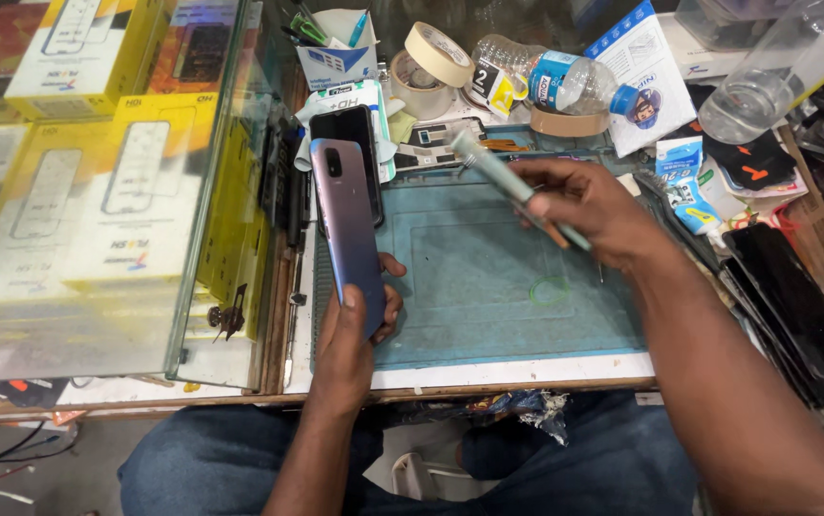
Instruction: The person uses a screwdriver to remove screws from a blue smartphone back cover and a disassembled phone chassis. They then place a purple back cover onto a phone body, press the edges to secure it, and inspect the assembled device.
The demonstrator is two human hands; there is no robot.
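Smartphone [348, 225]: purple-grey, back facing up, held upright over the left edge of the blue work mat [488, 315].
Left hand [359, 330]: grasping the smartphone's near end.
Right hand [589, 210]: gripping a slim tool [508, 182] above the mat's far right.

The light is bright and even and seems to come from above. Shadows on the blue mat [488, 277] are soft and short. The glass case [97, 182] on the left shows pale glare that washes out the yellow boxes [135, 191] behind it. The tool [508, 186] in the right hand [584, 215] is blurred. Lines bend a little near the edges.
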